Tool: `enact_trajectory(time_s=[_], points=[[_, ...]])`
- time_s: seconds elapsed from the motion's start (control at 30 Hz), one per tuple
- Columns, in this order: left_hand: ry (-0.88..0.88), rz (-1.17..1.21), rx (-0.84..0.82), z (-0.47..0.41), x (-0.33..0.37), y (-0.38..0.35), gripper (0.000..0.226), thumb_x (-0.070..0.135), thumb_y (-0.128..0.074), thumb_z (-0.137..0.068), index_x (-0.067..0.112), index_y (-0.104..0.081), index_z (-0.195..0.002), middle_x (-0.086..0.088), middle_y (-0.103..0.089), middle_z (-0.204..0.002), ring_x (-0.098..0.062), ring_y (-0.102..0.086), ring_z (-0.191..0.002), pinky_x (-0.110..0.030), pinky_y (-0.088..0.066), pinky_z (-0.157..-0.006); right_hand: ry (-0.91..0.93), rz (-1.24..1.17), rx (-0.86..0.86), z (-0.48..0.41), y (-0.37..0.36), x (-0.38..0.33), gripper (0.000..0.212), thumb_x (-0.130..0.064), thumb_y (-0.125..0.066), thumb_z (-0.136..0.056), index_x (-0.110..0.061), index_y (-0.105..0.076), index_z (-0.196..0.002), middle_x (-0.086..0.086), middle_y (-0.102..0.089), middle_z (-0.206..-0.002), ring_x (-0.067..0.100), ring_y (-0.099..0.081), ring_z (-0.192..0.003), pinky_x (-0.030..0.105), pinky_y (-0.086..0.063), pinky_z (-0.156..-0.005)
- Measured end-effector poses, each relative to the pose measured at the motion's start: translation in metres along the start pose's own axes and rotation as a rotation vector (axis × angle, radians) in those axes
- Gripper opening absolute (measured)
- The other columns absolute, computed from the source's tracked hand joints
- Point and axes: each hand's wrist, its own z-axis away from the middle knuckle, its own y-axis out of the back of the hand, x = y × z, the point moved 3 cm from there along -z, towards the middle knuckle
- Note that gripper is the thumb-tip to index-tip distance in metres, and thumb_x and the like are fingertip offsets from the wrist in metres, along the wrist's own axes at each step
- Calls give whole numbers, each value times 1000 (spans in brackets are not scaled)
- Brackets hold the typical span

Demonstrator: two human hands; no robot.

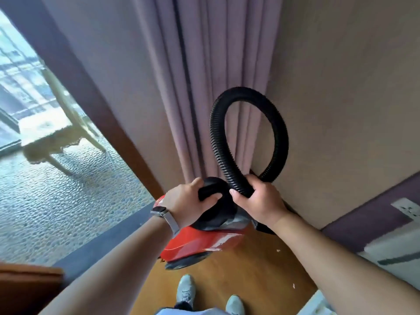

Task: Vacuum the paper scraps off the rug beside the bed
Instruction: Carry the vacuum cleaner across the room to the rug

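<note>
1. Here, the red vacuum [200,244] hangs tilted from your grip, I judge for carrying toward the pale rug [391,251] at lower right.
2. Its black hose [281,142] loops upward, likely to keep it from dragging.
3. Your left hand [188,201] curls round the handle [209,192], and your right hand [261,201] grips the hose.
4. Paper scraps [277,250] lie on the wood near the rug.
5. No writing is legible.

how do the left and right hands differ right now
The left hand wears a wristwatch; the right hand has a bare wrist. The left hand grips the black handle on the red vacuum; the right hand grips the ribbed black hose. Both are curled around parts of the vacuum.
</note>
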Motion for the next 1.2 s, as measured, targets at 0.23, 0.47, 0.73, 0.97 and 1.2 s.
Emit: enact_trajectory(time_s=[0.23,0.47,0.73,0.97,1.2], points=[[257,48,80,58,-86,25,51,83,-36,-72,33,-41,-82,1,-64,-76,-28,-64,-74,-33,-48,-60,156,-35,-233,-21,-70,-69,30,-54,-67,-77,-33,-64,-98,-9,-71,-77,16,-67,-80,33,-55,-69],[464,56,177,133,-171,61,43,72,-49,-82,30,-41,-79,3,-62,-72,-25,-64,-75,-32,-34,-55,351,-47,-383,-4,-160,-164,44,-64,-56,-72,-30,-64,-98,-9,-68,-74,18,-65,-76,34,-54,-68],[763,144,322,263,-303,101,51,74,-47,-83,36,-60,-115,5,-73,-99,-20,-68,-97,-32,-52,-78,523,-34,-595,64,-293,-289,32,-55,-65,-77,-30,-65,-97,-9,-67,-72,10,-61,-68,26,-47,-62],[923,196,387,380,-396,132,35,73,-52,-81,39,-46,-84,7,-69,-79,-19,-68,-85,-29,-47,-67,597,-13,-739,135,-397,-390,22,-44,-72,-78,-28,-58,-79,-11,-56,-58,7,-54,-58,23,-40,-55],[1137,146,485,488,-460,152,48,73,-54,-78,26,-52,-84,3,-69,-77,-23,-68,-83,-29,-43,-65,734,-9,-879,203,-479,-475,28,-49,-69,-75,-24,-62,-86,-6,-61,-62,13,-59,-61,34,-49,-59]])
